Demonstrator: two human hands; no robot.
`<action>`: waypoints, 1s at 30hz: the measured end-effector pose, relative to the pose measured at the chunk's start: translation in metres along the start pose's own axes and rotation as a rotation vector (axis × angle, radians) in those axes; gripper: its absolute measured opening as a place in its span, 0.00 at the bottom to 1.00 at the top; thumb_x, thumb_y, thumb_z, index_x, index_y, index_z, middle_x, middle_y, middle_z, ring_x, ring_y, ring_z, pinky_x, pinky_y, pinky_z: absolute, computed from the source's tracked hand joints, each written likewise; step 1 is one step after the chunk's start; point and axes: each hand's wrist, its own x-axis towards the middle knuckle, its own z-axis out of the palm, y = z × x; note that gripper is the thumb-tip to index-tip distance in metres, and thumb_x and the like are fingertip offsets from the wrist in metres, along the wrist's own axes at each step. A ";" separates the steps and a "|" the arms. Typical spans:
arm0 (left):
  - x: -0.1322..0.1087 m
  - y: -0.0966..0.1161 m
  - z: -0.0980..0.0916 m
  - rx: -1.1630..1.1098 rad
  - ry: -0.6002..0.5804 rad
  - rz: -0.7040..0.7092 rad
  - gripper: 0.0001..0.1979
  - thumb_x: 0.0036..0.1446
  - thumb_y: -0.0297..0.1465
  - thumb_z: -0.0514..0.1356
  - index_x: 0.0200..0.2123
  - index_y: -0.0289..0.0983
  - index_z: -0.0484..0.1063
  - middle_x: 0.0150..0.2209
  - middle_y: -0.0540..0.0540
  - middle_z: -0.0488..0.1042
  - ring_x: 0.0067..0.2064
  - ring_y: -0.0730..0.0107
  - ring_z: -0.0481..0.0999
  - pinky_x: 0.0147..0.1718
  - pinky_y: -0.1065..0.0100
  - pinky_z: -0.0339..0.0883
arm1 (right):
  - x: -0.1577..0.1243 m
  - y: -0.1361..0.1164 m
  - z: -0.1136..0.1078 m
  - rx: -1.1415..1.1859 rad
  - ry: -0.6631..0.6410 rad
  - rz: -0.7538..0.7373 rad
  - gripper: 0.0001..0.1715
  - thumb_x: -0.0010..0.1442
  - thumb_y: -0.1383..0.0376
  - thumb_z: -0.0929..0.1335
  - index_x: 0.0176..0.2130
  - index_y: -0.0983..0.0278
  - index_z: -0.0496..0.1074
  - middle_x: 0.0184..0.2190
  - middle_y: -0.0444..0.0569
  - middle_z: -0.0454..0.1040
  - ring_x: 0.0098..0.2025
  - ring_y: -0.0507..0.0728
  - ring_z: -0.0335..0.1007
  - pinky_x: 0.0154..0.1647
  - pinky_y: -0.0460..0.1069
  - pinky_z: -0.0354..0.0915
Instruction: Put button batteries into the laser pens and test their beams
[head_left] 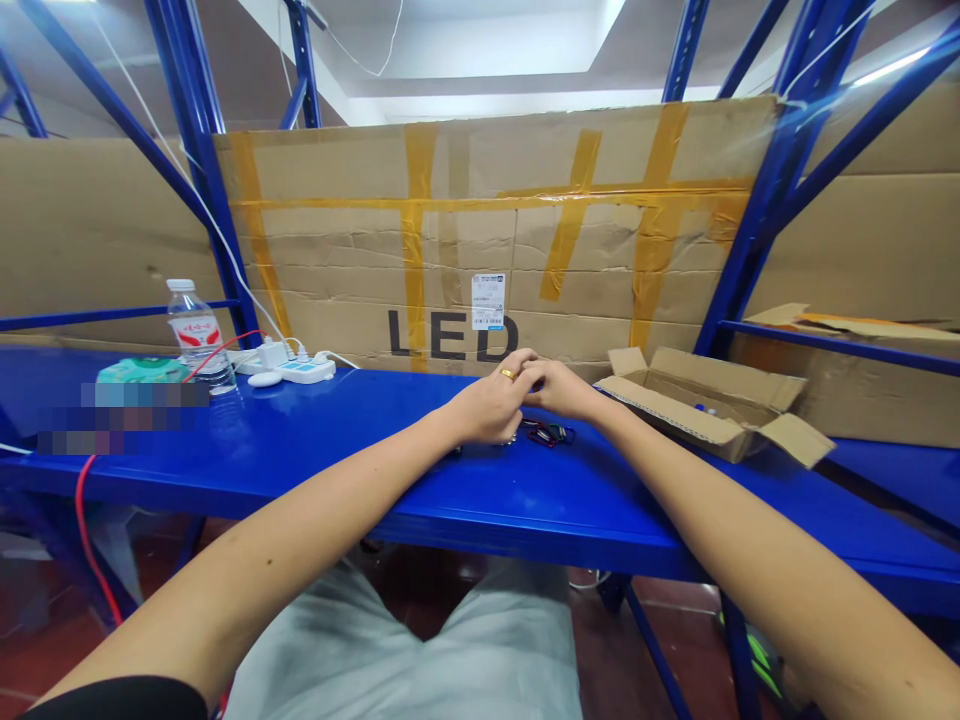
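My left hand, with a gold ring on one finger, is closed above the blue tabletop. Its fingertips meet those of my right hand, which is pinched shut from the other side. Whatever lies between the fingers is hidden. Just below the hands, a small bundle of black and red wires rests on the table. Small shiny bits show under the edge of my left hand, too tiny to name.
An open cardboard box stands at right, with something small and blue inside. To the left are a water bottle, a teal pack and a white power strip with cables. Behind rises a large taped carton between blue posts.
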 end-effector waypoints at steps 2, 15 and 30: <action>0.000 0.001 0.001 0.049 -0.043 -0.009 0.35 0.45 0.18 0.53 0.59 0.34 0.50 0.60 0.29 0.51 0.63 0.46 0.59 0.55 0.49 0.68 | 0.000 0.000 0.000 0.021 -0.008 -0.019 0.09 0.51 0.63 0.71 0.34 0.65 0.77 0.36 0.48 0.77 0.41 0.57 0.70 0.44 0.50 0.65; -0.003 -0.005 -0.005 0.029 0.143 0.031 0.32 0.47 0.16 0.51 0.57 0.35 0.53 0.55 0.33 0.57 0.60 0.51 0.61 0.56 0.48 0.65 | 0.001 0.002 -0.007 0.246 0.010 0.129 0.14 0.46 0.62 0.72 0.34 0.66 0.79 0.32 0.47 0.78 0.37 0.58 0.71 0.43 0.53 0.66; -0.005 -0.006 0.002 0.093 0.053 -0.020 0.31 0.49 0.17 0.49 0.58 0.35 0.50 0.57 0.32 0.55 0.53 0.55 0.69 0.46 0.55 0.74 | 0.001 0.000 -0.002 0.213 -0.017 0.086 0.12 0.48 0.60 0.73 0.32 0.65 0.79 0.29 0.45 0.77 0.35 0.57 0.71 0.41 0.52 0.66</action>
